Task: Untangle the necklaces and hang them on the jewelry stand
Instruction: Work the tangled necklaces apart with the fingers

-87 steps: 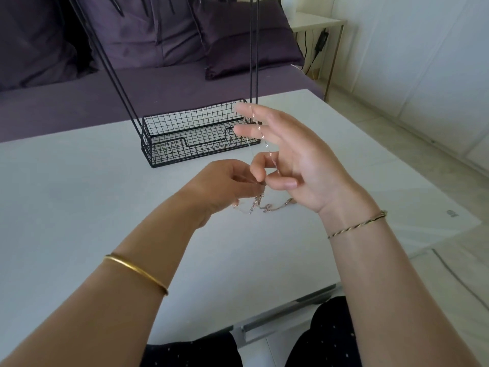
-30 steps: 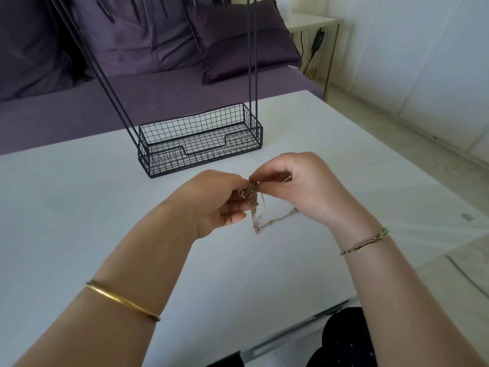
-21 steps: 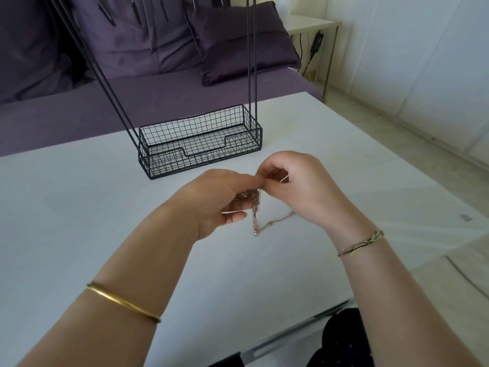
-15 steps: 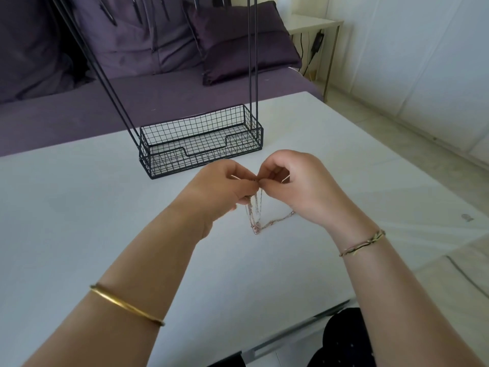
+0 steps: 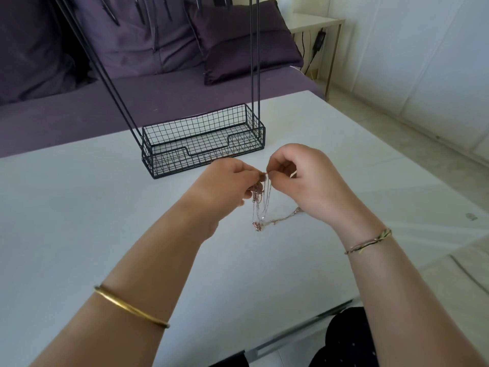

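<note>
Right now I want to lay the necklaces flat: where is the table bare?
The table is bare left of the left hand, in front of the stand, and right of the right hand out to the table's edge. It is crowded between the hands, where the necklaces dangle.

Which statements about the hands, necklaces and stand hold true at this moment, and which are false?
1. The left hand and right hand both pinch the necklaces. True.
2. The necklaces lie in the basket of the stand. False: they hang from the hands in front of the stand, with their low end down at the table.
3. The stand sits on the table. True.
4. The left arm is bare. False: it wears a gold bangle.
</note>
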A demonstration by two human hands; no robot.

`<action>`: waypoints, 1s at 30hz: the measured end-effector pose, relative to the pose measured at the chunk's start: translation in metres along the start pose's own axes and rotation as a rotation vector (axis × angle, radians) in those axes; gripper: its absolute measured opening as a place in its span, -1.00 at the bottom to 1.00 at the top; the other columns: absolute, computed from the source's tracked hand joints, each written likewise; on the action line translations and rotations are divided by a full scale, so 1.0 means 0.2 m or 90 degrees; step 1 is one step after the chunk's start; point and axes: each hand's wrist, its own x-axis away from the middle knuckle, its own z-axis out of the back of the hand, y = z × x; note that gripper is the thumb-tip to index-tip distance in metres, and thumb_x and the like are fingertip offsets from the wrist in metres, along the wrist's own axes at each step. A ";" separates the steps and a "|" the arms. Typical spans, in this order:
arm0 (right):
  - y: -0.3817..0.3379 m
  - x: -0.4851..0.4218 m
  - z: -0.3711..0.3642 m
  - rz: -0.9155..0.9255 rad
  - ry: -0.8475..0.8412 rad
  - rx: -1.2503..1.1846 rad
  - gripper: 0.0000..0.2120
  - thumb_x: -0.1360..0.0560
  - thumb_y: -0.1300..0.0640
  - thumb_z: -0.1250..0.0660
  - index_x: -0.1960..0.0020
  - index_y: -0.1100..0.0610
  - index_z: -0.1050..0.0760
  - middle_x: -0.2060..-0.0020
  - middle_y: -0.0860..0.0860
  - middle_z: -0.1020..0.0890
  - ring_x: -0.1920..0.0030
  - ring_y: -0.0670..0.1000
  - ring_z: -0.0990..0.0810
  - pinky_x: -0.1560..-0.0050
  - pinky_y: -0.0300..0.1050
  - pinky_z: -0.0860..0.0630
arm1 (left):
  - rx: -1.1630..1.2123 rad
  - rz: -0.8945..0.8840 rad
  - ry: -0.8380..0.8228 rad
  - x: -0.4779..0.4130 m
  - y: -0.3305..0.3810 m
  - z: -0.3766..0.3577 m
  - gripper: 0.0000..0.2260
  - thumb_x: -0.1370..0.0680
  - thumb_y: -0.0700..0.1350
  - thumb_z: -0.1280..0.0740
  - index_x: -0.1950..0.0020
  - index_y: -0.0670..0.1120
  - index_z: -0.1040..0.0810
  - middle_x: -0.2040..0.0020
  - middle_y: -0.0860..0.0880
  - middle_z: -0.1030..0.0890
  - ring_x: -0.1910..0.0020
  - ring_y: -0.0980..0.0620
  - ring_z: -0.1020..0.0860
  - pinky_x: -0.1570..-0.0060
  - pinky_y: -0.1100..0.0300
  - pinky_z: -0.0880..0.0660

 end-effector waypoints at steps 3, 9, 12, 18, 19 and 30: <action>0.00 0.00 0.00 0.024 0.026 0.016 -0.84 -0.43 0.33 -0.31 0.20 0.09 -0.49 0.25 -0.07 -0.55 0.24 -0.07 -0.53 0.25 -0.31 -0.42 | 0.040 0.032 -0.019 -0.01 0.01 0.01 -0.86 -0.58 -0.15 -0.26 0.12 -0.10 -0.58 0.26 0.01 -0.56 0.25 0.09 -0.49 0.11 0.19 -0.45; 0.00 0.00 0.00 -0.004 0.058 -0.014 -0.80 -0.41 0.36 -0.32 0.15 0.07 -0.54 0.26 -0.15 -0.55 0.24 -0.11 -0.52 0.23 -0.42 -0.42 | 0.060 0.054 0.010 -0.01 -0.01 0.02 -0.85 -0.56 -0.14 -0.29 0.11 -0.13 -0.63 0.23 0.01 -0.59 0.23 0.08 -0.50 0.10 0.19 -0.46; -0.02 0.01 0.00 0.004 0.068 -0.051 -0.82 -0.41 0.35 -0.36 0.17 0.07 -0.57 0.33 -0.18 -0.55 0.27 -0.17 -0.52 0.23 -0.44 -0.42 | 0.035 0.045 0.034 -0.01 -0.01 0.02 -0.86 -0.55 -0.13 -0.30 0.12 -0.13 -0.63 0.21 0.01 -0.59 0.22 0.08 -0.50 0.13 0.21 -0.46; -0.03 0.00 -0.03 0.052 0.035 0.012 -0.83 -0.40 0.33 -0.36 0.18 0.09 -0.64 0.24 -0.06 -0.64 0.24 -0.09 -0.57 0.20 -0.24 -0.49 | -0.035 0.024 0.057 -0.02 -0.01 0.02 -0.86 -0.51 -0.11 -0.35 0.21 -0.12 -0.61 0.18 -0.08 -0.62 0.20 0.04 -0.51 -0.01 0.07 -0.52; -0.03 0.00 -0.03 0.057 0.031 0.027 -0.83 -0.40 0.33 -0.35 0.18 0.10 -0.64 0.25 -0.05 -0.63 0.25 -0.09 -0.57 0.20 -0.23 -0.49 | -0.045 0.021 0.060 -0.01 -0.01 0.02 -0.86 -0.50 -0.10 -0.36 0.21 -0.12 -0.62 0.19 -0.08 -0.62 0.19 0.02 -0.50 0.01 0.06 -0.51; -0.01 0.00 -0.03 0.063 0.000 0.165 -0.93 -0.39 0.27 -0.35 0.17 0.14 -0.56 0.28 -0.13 -0.47 0.28 -0.14 -0.48 0.22 -0.19 -0.43 | -0.111 -0.046 0.078 0.00 -0.02 0.01 -0.92 -0.52 -0.13 -0.34 0.12 -0.08 -0.62 0.20 -0.02 -0.62 0.26 0.07 -0.48 0.24 0.20 -0.42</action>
